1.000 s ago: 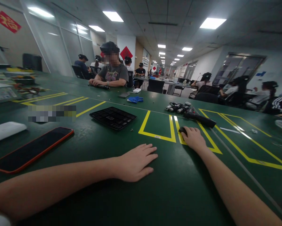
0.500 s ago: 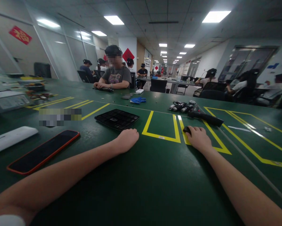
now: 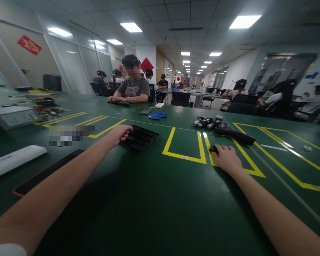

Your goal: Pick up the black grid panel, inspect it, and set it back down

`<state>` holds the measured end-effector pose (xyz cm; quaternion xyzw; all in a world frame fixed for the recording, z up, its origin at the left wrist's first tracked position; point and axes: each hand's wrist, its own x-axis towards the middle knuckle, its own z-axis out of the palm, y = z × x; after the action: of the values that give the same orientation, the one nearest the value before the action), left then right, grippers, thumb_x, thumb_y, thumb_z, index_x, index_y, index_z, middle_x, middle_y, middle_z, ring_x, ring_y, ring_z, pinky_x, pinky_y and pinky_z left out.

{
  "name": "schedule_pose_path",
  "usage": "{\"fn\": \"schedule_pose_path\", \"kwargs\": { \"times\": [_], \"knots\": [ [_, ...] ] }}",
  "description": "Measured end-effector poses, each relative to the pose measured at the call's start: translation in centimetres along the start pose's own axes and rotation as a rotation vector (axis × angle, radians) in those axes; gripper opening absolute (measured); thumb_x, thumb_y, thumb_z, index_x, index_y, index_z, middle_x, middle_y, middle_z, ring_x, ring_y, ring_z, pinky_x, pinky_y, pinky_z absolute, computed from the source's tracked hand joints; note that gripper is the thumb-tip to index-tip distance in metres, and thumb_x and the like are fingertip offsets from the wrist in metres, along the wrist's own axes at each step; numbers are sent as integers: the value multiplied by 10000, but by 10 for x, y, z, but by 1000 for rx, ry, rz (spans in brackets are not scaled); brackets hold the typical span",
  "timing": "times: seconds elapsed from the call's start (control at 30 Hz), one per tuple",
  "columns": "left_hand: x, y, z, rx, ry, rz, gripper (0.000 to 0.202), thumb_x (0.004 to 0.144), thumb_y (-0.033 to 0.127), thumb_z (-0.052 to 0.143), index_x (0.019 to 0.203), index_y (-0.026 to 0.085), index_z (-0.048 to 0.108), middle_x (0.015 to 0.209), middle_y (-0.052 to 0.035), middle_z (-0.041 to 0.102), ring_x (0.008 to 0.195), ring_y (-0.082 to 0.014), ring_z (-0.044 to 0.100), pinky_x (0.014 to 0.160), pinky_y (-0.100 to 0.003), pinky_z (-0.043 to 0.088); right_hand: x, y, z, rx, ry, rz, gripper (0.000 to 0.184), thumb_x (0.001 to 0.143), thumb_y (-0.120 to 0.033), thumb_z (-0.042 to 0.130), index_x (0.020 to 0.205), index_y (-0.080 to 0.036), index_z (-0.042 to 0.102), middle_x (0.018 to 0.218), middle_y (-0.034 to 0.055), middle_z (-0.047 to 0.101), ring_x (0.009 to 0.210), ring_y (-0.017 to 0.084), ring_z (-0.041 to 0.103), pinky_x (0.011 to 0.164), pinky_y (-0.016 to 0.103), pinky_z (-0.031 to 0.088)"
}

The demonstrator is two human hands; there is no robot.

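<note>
A shallow black gridded tray (image 3: 145, 139) lies on the green table in front of me. My left hand (image 3: 120, 134) is over its left edge, with the fingers curled and pinched together. Whatever is between those fingertips, if anything, is too small to make out. Farther right, my right hand (image 3: 227, 158) rests on the table with its fingers bent around a small black object (image 3: 213, 148). Most of that object is covered by the fingers, so its kind does not show. It sits at the yellow tape line.
An orange-edged phone (image 3: 50, 169) lies partly behind my left forearm, near a white elongated case (image 3: 18, 160). Beyond my right hand are a black elongated tool (image 3: 236, 136) and cabled metal parts (image 3: 208, 122). A blue glove (image 3: 158, 115) and a seated person (image 3: 135, 87) are across the table.
My left hand has moved left and away from me, from the tray's near edge to its left side. My right hand keeps its place on the small black object.
</note>
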<state>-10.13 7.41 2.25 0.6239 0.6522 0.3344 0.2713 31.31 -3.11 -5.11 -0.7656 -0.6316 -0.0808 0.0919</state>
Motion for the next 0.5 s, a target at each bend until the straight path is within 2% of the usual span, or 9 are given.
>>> {"fn": "schedule_pose_path", "kwargs": {
  "times": [0.07, 0.13, 0.23, 0.3, 0.37, 0.43, 0.5],
  "knots": [
    [2, -7, 0, 311, 33, 18, 354, 725, 456, 528, 762, 110, 590, 744, -112, 621, 793, -272, 593, 637, -331, 456, -1, -1, -1, 11, 1, 2, 474, 854, -384, 312, 1229, -150, 483, 1209, 167, 531, 1145, 366, 391, 839, 468, 408],
    [3, -12, 2, 613, 3, 40, 453, 667, 563, 542, 720, 117, 600, 838, -162, 644, 873, -324, 586, 684, -358, 449, -3, -2, -1, 16, 13, 12, 477, 852, -374, 330, 1246, -145, 470, 1230, 163, 518, 1165, 363, 381, 875, 483, 390],
    [2, -14, 6, 859, -69, 73, 502, 700, 598, 471, 684, 114, 606, 867, -196, 647, 871, -322, 597, 690, -349, 448, -4, -2, -2, 29, 60, 75, 513, 838, -359, 375, 1292, -125, 417, 1331, 175, 418, 1227, 404, 299, 913, 552, 340],
    [-2, -15, 8, 859, -42, 122, 496, 721, 574, 468, 704, 99, 611, 855, -188, 644, 859, -301, 595, 686, -331, 442, -4, -4, -3, 94, 56, 91, 513, 834, -329, 390, 1279, -77, 428, 1321, 210, 414, 1225, 424, 292, 928, 576, 311],
    [-7, -14, 14, 816, -4, 183, 487, 746, 550, 461, 763, 88, 612, 865, -165, 638, 842, -268, 585, 682, -316, 432, -3, -11, -6, 174, 26, 46, 476, 834, -294, 402, 1228, -37, 477, 1238, 224, 489, 1191, 397, 352, 959, 538, 304],
    [-16, -12, 26, 732, -2, 258, 459, 767, 531, 455, 834, 102, 605, 880, -134, 628, 815, -233, 574, 669, -300, 422, -5, -26, -7, 219, 10, -35, 431, 831, -282, 431, 1195, -67, 514, 1186, 173, 546, 1166, 322, 406, 1000, 447, 306],
    [-28, -6, 44, 619, -26, 336, 409, 782, 500, 459, 899, 129, 584, 850, -98, 614, 770, -202, 565, 640, -283, 413, -9, -47, -7, 283, 4, -136, 411, 819, -296, 472, 1198, -143, 514, 1189, 90, 562, 1152, 238, 436, 1016, 353, 315]
  ]
}}
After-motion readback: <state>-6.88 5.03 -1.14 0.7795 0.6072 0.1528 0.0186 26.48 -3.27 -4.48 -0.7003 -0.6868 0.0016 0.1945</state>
